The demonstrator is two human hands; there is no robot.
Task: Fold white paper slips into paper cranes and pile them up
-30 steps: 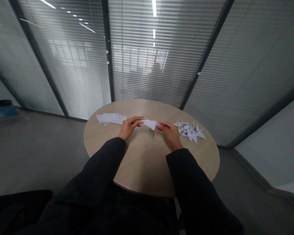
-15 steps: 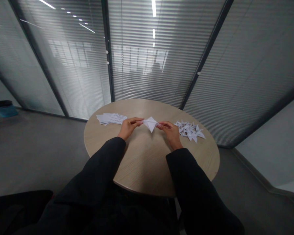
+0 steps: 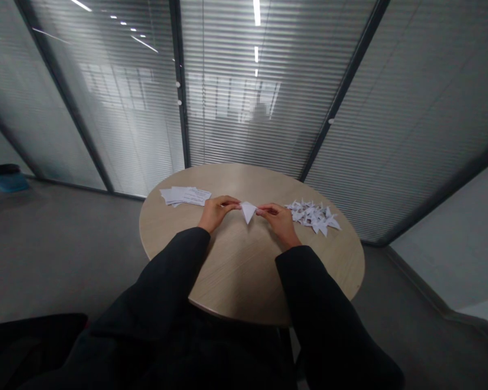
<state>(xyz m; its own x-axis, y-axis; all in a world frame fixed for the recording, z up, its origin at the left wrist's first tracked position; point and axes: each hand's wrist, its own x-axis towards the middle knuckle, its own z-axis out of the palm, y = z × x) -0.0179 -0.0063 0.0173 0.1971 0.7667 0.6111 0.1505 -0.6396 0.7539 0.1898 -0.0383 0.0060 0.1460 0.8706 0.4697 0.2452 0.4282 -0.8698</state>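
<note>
A folded white paper piece [image 3: 248, 211], shaped like a downward-pointing triangle, is pinched between my left hand [image 3: 217, 212] and my right hand [image 3: 278, 221] above the middle of a round wooden table [image 3: 244, 271]. Each hand grips one side corner with its fingertips. Behind my left hand lies a loose stack of printed white paper slips [image 3: 185, 196]. Just beyond my right hand sits a heap of small folded paper cranes [image 3: 312, 216].
Black sleeves cover both my forearms. Behind the table stands a glass partition [image 3: 244, 108] with closed blinds, and a blurred figure shows through it. Grey floor surrounds the table, and a blue object [image 3: 4, 184] lies at the far left.
The paper piece has narrowed into a tighter triangle, and my hands have come closer together. My view has tilted slightly.
</note>
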